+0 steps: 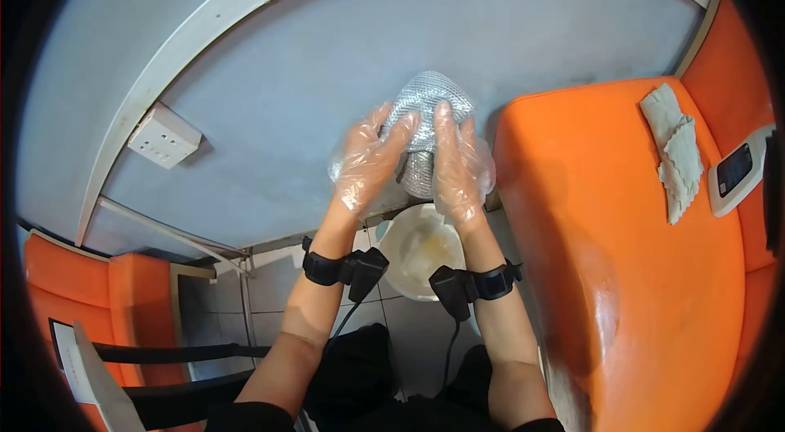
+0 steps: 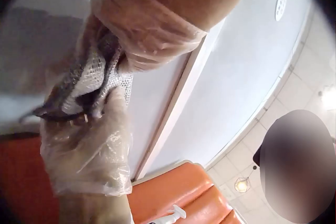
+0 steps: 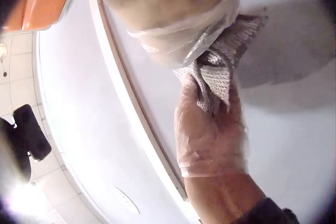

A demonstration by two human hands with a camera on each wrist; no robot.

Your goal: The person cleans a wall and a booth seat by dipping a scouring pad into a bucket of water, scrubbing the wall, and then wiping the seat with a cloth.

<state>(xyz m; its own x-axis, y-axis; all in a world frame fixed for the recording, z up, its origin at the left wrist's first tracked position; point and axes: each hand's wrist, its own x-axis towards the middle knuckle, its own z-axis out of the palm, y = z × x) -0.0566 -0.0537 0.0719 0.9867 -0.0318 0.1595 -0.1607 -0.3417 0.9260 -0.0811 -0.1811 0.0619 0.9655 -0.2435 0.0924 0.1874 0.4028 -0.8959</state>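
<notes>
A silver mesh cloth (image 1: 431, 96) is bunched between my two hands, in front of the blue-grey wall. My left hand (image 1: 370, 155), in a clear plastic glove, grips its left side with the thumb over the front. On the other side my right hand (image 1: 459, 160), gloved the same way, holds the cloth with its thumb upright along it. More of the mesh shows lower down between the palms. Both wrist views show folds of the mesh cloth (image 3: 216, 82) pinched by the fingers, its edges sticking out. Beneath the hands stands a pale bucket (image 1: 409, 256) with cloudy liquid in it.
To the right is an orange bench (image 1: 572, 186), with a folded grey cloth (image 1: 677, 150) and a device with a dark screen (image 1: 734, 172). A socket box (image 1: 166, 137) juts from the wall at left. Another orange seat (image 1: 139, 293) stands lower left.
</notes>
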